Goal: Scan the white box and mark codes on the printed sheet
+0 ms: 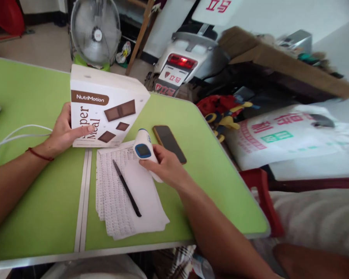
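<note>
My left hand (pixel 68 128) grips a white box (pixel 90 87) printed with chocolate pieces and "NutriMotion", its thumb across the front and the other fingers hidden behind. The box is held upright at the far edge of the papers. In my right hand (pixel 167 164) is a white infrared thermometer (pixel 145 145) with a blue-rimmed screen, fingers wrapped round its handle. Its head is close to the box's lower right corner. Below it lie printed sheets (pixel 113 209) with a black pen (pixel 126 188) on top. A dark smartphone (pixel 170 141) rests just beyond my right hand.
A green folding table (pixel 215 186) carries these things, with a white cable (pixel 23 130) at left. Past its far edge stand a fan (pixel 95 35) and a white scooter (pixel 183 50). To the right are a cardboard box (pixel 273 58), a white sack (pixel 282 135) and a red chair (pixel 260 193).
</note>
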`<move>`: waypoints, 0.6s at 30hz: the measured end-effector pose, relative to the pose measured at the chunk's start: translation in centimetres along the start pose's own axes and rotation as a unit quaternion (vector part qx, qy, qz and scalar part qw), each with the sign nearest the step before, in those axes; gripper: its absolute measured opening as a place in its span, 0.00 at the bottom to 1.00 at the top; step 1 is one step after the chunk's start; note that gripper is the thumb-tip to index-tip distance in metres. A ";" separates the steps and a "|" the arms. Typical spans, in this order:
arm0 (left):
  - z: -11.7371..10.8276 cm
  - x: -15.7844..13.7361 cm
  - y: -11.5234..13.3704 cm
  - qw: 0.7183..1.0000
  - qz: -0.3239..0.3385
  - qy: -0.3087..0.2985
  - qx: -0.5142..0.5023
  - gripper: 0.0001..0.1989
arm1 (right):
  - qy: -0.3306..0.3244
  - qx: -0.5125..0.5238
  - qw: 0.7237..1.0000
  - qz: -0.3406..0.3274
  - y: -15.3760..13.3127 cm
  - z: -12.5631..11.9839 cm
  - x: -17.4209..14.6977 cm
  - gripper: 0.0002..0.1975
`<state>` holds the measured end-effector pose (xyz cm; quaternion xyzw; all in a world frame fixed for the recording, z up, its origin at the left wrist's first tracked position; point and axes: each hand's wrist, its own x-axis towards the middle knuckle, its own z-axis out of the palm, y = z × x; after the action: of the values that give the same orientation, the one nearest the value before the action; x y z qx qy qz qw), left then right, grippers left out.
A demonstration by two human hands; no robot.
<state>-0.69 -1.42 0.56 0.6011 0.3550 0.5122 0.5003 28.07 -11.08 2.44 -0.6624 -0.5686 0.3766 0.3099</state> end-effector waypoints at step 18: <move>-1.7 1.4 -0.9 0.890 0.143 0.072 0.427 0.37 | 0.095 -0.181 0.939 -0.275 1.6 1.8 -1.8 0.09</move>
<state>-1.98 0.48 0.04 0.7621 0.4850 0.4194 0.0899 27.26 -13.10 0.41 -0.5576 -0.7554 0.1025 0.3286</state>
